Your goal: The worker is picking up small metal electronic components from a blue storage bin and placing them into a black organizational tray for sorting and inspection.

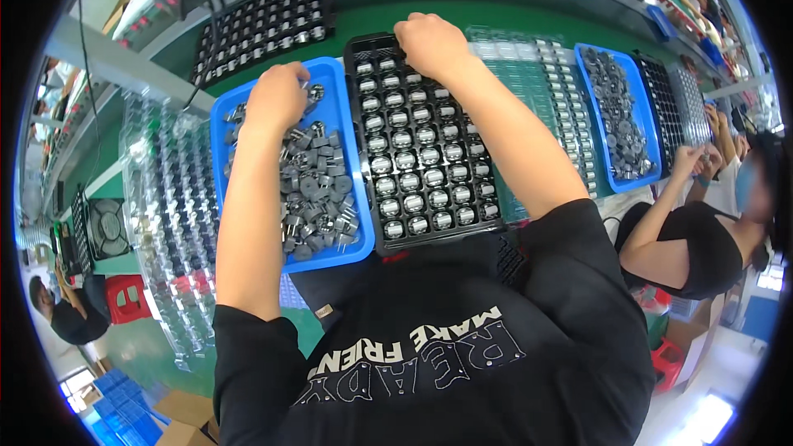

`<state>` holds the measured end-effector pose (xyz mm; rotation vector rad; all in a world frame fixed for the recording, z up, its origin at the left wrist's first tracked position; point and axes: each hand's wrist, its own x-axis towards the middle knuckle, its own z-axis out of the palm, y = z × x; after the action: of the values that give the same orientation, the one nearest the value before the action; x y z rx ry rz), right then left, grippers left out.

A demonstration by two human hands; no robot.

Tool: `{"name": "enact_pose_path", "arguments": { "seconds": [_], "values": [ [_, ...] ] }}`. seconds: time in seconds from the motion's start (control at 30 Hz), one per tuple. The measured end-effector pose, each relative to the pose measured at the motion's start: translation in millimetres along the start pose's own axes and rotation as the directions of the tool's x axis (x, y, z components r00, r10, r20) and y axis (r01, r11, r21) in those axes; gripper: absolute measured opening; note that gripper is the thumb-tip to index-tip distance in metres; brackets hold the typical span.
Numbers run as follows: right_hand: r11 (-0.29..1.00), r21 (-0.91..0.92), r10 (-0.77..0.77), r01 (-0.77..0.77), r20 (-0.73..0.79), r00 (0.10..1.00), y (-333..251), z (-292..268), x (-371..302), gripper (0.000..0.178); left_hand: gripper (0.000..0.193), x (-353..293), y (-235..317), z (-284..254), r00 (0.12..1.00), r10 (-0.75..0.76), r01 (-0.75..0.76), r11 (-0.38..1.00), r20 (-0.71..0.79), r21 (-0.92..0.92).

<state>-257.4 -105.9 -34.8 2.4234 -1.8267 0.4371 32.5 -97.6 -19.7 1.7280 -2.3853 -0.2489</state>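
Note:
My left hand (279, 99) is over the far end of a blue bin (368, 235), its fingers curled down among small grey round parts with metal prongs (318, 186). Whatever those fingers grip is hidden. Just right of the bin lies a black pocketed tray (388, 241), with silvery cylindrical parts (405, 162) sitting in its rows of pockets. At the tray's far edge is my right hand (431, 43), fingers bent and closed; the back of the hand hides what is in them.
Another filled black tray (264, 29) lies at the far left. Clear plastic trays (178, 223) stand left of the bin, others (516, 74) to the right. Beyond them is a second blue bin (613, 116) of grey parts. A co-worker (694, 231) sits at the right.

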Motion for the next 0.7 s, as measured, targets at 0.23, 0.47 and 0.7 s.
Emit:
{"name": "enact_pose_path", "arguments": {
  "seconds": [0.23,0.47,0.7],
  "values": [
    [0.862,-0.080,0.477,-0.500,-0.204,0.855,189.9,-25.6,-58.8,0.039,0.018,-0.5,13.2,-12.9,0.999,-0.021,0.014,0.986,-0.038,-0.168],
    [0.665,0.174,0.736,-0.727,0.018,0.677,211.3,-26.0,-87.2,0.034,0.022,-46.9,38.0,-68.0,0.961,-0.265,0.212,0.893,-0.083,-0.397],
    [0.729,0.361,0.647,-0.582,-0.086,0.757,214.3,-15.3,-95.4,0.017,0.029,-118.2,20.1,-65.5,0.995,0.002,0.095,-0.124,0.095,-0.988]
  ]
}}
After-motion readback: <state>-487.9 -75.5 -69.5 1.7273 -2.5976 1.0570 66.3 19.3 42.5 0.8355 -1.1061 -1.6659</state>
